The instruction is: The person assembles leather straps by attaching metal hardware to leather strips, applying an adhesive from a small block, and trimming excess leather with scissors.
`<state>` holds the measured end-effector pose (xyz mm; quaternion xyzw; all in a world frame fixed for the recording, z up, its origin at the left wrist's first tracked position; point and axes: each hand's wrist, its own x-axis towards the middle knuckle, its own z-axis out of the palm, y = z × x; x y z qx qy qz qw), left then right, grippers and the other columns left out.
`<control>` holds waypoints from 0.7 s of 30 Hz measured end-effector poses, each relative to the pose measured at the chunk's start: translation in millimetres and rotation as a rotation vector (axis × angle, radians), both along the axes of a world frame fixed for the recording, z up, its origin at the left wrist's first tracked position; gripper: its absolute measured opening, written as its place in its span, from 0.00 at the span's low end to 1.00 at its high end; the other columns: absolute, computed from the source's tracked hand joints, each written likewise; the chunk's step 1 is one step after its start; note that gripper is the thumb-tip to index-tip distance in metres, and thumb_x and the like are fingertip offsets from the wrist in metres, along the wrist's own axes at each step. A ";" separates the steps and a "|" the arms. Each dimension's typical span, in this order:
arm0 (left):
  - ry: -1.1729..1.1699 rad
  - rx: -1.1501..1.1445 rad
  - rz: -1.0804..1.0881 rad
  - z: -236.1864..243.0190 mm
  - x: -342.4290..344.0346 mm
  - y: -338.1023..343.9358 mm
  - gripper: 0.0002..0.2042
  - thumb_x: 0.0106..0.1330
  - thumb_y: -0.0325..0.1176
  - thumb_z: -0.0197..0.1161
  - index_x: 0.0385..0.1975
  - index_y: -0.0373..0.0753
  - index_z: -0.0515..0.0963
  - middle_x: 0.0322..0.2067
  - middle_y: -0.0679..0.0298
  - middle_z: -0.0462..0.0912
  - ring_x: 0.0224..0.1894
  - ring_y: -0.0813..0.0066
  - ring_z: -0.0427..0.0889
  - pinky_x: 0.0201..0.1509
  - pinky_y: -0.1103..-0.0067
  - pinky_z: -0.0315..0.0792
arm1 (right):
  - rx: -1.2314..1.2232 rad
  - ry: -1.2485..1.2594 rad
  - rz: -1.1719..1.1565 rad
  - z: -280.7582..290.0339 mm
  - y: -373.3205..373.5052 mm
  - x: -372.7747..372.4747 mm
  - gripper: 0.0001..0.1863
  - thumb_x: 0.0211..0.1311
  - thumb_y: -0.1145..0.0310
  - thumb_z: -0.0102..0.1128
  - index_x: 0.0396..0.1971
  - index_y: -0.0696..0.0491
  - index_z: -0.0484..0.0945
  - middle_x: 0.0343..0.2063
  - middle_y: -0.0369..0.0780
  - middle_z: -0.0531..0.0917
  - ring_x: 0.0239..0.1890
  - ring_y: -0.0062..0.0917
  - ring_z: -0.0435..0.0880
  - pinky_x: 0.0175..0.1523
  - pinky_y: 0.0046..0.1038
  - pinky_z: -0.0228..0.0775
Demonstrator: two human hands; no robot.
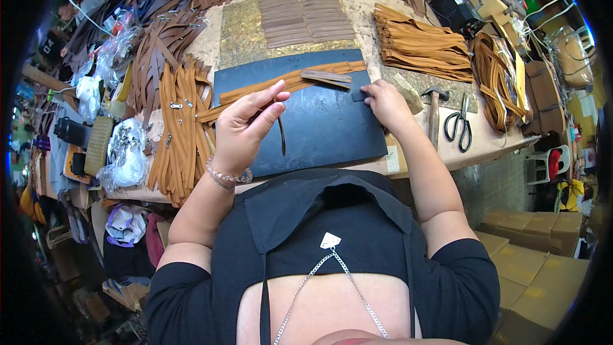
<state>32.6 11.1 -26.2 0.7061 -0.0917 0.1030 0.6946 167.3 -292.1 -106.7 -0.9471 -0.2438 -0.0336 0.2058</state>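
Observation:
My left hand is raised over the dark rubber-like mat, fingers closed on a thin dark strip that hangs down. At the mat's right edge, my right hand has its fingertips closed on a small dark flat piece. Brown zipper tapes lie across the top of the mat. On them rests a short stack of narrow brown strips, between my two hands.
Zipper tapes with metal pulls drape over the table's left side. A hammer and black-handled scissors lie right of the mat. Bundled brown tapes sit behind them. Beyond the mat, strips lie in rows. Cardboard boxes stand at lower right.

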 end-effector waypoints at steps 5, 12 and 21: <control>0.069 -0.064 -0.008 2.3 3.3 -4.6 0.18 0.69 0.23 0.61 0.58 0.34 0.75 0.49 0.58 0.83 0.51 0.76 0.81 0.57 0.81 0.75 | 0.063 0.083 -0.057 8.4 4.2 -5.7 0.07 0.55 0.74 0.67 0.32 0.57 0.79 0.35 0.41 0.82 0.41 0.34 0.83 0.48 0.33 0.75; 0.098 -0.097 0.013 -2.3 7.9 -29.8 0.19 0.67 0.24 0.63 0.58 0.35 0.76 0.49 0.60 0.84 0.50 0.79 0.81 0.56 0.83 0.73 | 1.211 0.655 0.168 63.1 82.0 -64.5 0.06 0.65 0.77 0.63 0.33 0.56 0.72 0.34 0.38 0.84 0.35 0.20 0.85 0.44 0.21 0.79; 0.053 -0.260 0.120 -6.8 4.7 -31.2 0.19 0.68 0.23 0.63 0.59 0.36 0.76 0.48 0.61 0.84 0.47 0.82 0.81 0.52 0.84 0.75 | 0.963 0.169 0.334 80.6 104.1 -92.7 0.17 0.65 0.74 0.60 0.54 0.54 0.81 0.37 0.40 0.84 0.40 0.25 0.83 0.46 0.24 0.73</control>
